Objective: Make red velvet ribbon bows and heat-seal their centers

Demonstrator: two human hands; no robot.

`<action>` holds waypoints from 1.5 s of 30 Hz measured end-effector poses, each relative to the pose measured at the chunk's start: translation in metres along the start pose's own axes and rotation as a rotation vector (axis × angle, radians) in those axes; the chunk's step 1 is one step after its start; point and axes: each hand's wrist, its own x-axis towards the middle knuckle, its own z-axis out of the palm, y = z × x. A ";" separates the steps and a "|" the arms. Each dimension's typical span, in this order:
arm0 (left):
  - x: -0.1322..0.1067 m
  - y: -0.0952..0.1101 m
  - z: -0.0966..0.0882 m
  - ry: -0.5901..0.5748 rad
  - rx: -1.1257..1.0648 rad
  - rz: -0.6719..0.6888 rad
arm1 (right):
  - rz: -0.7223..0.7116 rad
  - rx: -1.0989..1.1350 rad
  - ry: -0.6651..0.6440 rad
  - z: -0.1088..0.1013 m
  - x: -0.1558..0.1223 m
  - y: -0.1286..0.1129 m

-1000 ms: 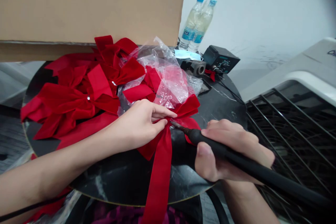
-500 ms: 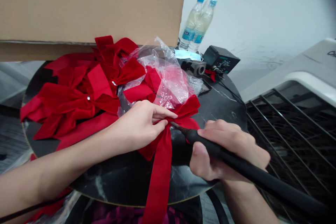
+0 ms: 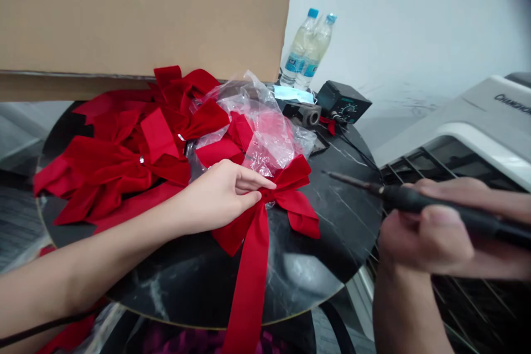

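Note:
My left hand point(image 3: 219, 194) pinches the knot of a red velvet bow point(image 3: 269, 207) that lies on the round black marble table point(image 3: 332, 232). One long red tail of the bow hangs over the table's front edge. My right hand point(image 3: 431, 227) grips a black soldering iron point(image 3: 415, 202) by its handle, off the table's right side. The iron's metal tip points left, held in the air well clear of the bow.
A heap of red bows point(image 3: 128, 149) and a crumpled clear plastic bag point(image 3: 265, 127) cover the table's back left. A big cardboard box point(image 3: 136, 16) stands behind. A soldering station point(image 3: 342, 102), a face mask and two water bottles point(image 3: 309, 47) sit at the back. A white machine with a black grille point(image 3: 464, 138) is at right.
My right hand has pulled the soldering iron away from the bow's knot, up and to the right. My left hand stays pinched on the knot.

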 end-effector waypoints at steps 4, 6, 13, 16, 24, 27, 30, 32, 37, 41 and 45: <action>0.001 0.000 -0.003 -0.023 0.010 -0.016 | -0.023 0.073 0.284 0.004 0.037 0.042; 0.001 0.000 -0.004 -0.031 0.015 -0.022 | 0.177 0.125 0.148 0.005 0.048 0.063; 0.002 -0.004 -0.006 -0.034 0.054 0.003 | 0.367 0.065 0.032 0.020 0.061 0.105; 0.001 -0.003 -0.007 -0.036 0.037 -0.004 | 0.382 0.048 0.017 0.035 0.066 0.112; 0.004 -0.005 -0.007 -0.044 0.010 -0.007 | 0.428 0.003 -0.214 0.069 0.066 0.130; 0.004 -0.005 -0.007 -0.042 0.011 -0.013 | 0.431 -0.008 -0.338 0.075 0.065 0.133; 0.003 -0.003 -0.007 -0.038 0.016 -0.016 | 0.436 -0.018 -0.408 0.076 0.066 0.135; 0.002 -0.002 -0.007 -0.040 0.023 -0.017 | 0.447 -0.025 -0.436 0.077 0.067 0.137; 0.001 -0.004 -0.007 -0.044 0.024 -0.015 | 0.520 -0.012 -0.440 0.082 0.067 0.141; 0.003 -0.008 -0.009 -0.072 -0.001 0.015 | 0.650 -0.008 -0.482 0.067 0.060 0.131; 0.003 -0.007 -0.009 -0.092 -0.098 0.014 | 0.727 -0.007 -0.634 0.030 0.040 0.086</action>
